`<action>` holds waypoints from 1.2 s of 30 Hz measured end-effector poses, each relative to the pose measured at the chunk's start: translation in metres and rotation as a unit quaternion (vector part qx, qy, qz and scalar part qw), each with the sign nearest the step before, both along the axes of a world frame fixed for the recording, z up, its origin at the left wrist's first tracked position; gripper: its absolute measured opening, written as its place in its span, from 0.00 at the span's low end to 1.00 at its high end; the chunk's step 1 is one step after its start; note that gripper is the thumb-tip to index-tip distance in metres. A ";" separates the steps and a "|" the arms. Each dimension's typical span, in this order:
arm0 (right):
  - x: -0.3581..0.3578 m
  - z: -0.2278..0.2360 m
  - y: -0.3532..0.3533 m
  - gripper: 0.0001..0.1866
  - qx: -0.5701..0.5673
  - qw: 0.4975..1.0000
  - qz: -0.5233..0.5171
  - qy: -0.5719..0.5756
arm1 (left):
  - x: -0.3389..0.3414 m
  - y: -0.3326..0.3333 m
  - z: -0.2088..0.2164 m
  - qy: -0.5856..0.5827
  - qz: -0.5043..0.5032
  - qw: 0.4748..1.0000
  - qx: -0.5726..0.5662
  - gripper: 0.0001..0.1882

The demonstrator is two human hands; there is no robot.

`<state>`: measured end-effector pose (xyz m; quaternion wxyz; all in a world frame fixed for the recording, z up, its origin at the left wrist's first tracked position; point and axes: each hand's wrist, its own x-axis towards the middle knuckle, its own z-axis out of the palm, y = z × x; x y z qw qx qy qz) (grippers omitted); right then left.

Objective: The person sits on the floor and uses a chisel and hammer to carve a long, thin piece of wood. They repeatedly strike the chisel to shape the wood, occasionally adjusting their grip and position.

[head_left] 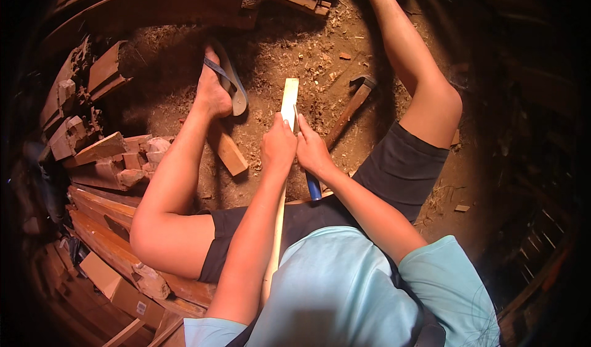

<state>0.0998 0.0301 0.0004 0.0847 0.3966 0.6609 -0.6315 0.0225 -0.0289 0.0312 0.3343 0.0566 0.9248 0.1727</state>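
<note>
A long pale wooden strip runs from between my feet, under my hands and back past my left forearm to my side. My left hand is closed around it, fingers wrapped over its left edge. Close beside, my right hand grips a blue-handled chisel. Its narrow metal blade points away from me and lies along the strip's right edge; the fist hides the middle of the tool. The two hands nearly touch at the thumbs.
A hammer-like tool with a wooden handle lies right of my hands. A short wood block rests near my left foot in its flip-flop. Broken timber piles up at left, a large board beyond. Shavings litter the dirt floor.
</note>
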 end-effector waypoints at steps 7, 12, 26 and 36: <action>-0.003 0.011 0.007 0.27 -0.026 0.999 0.018 -0.040 | 0.002 -0.003 -0.003 0.006 -0.006 1.000 -0.003 0.22; -0.010 -0.010 0.010 0.27 0.093 0.993 0.029 0.059 | 0.001 -0.004 -0.005 0.006 -0.004 0.999 0.038 0.22; -0.005 -0.014 0.005 0.27 0.042 0.999 0.030 0.002 | 0.000 -0.002 -0.007 0.010 0.004 1.000 0.019 0.21; -0.005 0.012 0.004 0.28 -0.033 0.999 0.015 -0.040 | -0.003 -0.003 -0.004 -0.003 0.016 0.999 0.036 0.22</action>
